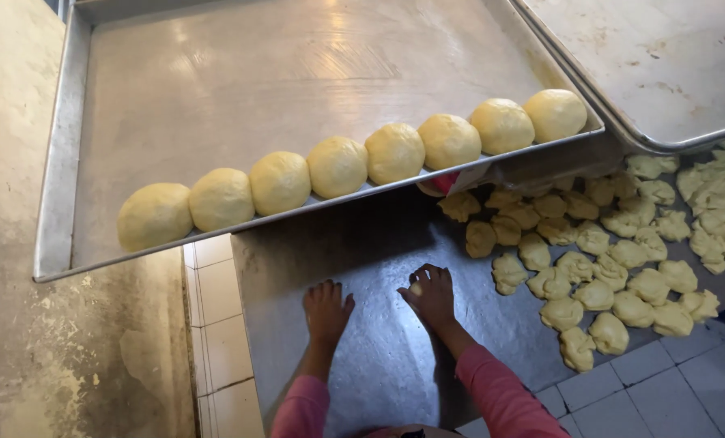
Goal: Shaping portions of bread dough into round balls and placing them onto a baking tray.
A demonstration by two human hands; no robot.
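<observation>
Dough piece under right hand, fingers cupped over it; looked soft, light, sticky, best held loosely from above. Left hand lay flat on table, fingers spread, empty.

Dough balls: pale yellow. Dough pieces: same yellow. Baking tray: dull silver-grey. Worktop: dark grey steel. Sleeves: pink. Tiles: white.

Lighting is looking warm and kinda dim from where I'm sitting. Light is coming from above at the far side, throwing a soft glare streak across the big metal tray and a duller sheen on the right tray. The big tray is casting a dark shadow over the steel table. Edges are bowing a bit from the wide lens, and everything's looking slightly soft.
</observation>
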